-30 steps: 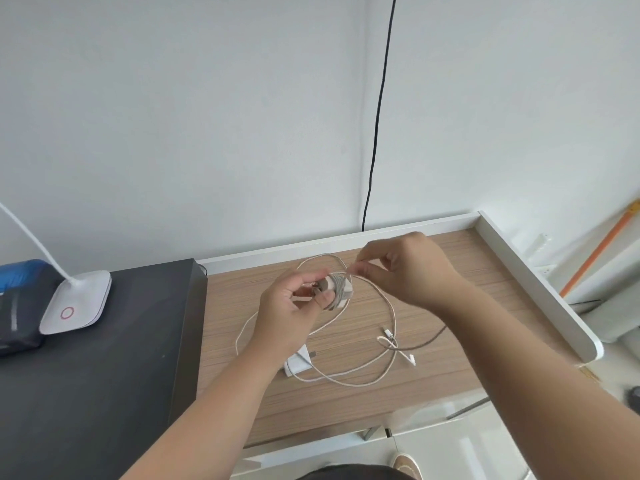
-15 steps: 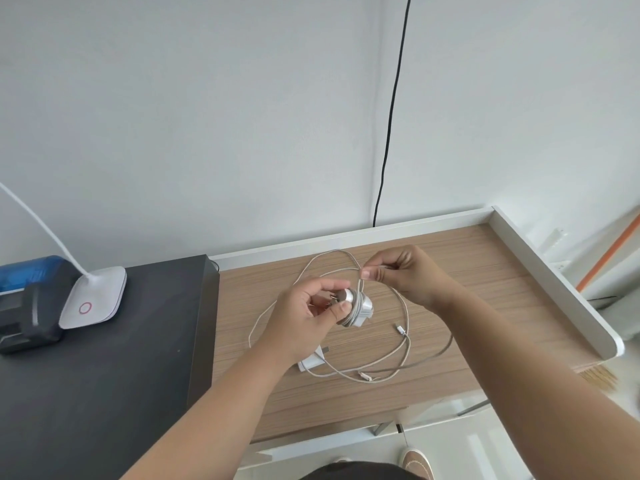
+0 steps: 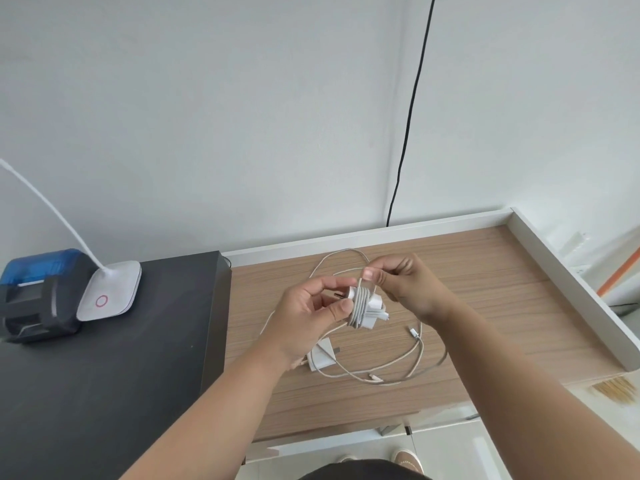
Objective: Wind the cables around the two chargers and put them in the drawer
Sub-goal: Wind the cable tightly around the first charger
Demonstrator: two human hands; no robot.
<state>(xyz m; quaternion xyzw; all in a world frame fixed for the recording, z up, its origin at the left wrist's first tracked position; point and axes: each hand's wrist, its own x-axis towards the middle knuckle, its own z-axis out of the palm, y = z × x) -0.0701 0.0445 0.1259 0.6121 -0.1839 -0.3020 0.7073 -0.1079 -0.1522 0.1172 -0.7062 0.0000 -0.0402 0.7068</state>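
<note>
Now my left hand gripped the half-wrapped white square charger as my right hand, pinching its thin white cable, had laid another turn.

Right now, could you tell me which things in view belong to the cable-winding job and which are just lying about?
Part of the job:
- charger in hand, cable partly wound, held by the left hand
- right hand feeding cable
- second charger on the wooden desk
- loose cables

Lying about:
- desk lamp
- blue and black device
- black wall cable
</note>
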